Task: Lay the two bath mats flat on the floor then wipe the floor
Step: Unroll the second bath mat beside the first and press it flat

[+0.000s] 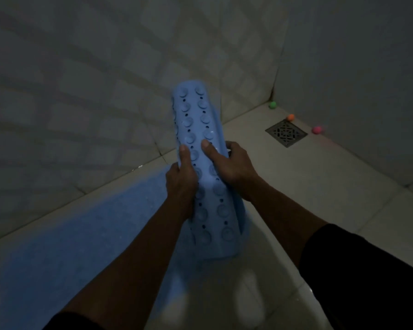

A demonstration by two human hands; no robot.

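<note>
Two blue bath mats show in the dim head view. Largest of all is the pale tiled floor (308, 186), meeting a tiled wall (81, 91) that runs along the left and back. One flat bath mat (69, 234) lies spread on the floor at the lower left, its long edge close along the foot of the wall. Next in size is the rolled bath mat (200, 115), held upright and tilted slightly, with its suction cups and small holes facing the camera and its lower end down near the floor beside the flat one. Both hands clasp this roll at about mid-height. The left hand (180, 179) wraps the roll's left side, thumb laid up along the cups. The right hand (234, 165) curls round the right side, thumb pressed on the front and fingers tucked behind. Dark sleeves cover both upper forearms. A square metal floor drain (286, 133) sits in the far right corner. Around it lie three small balls: a pink ball (317, 130), an orange ball (290, 117) and a green ball (272, 105).
</note>
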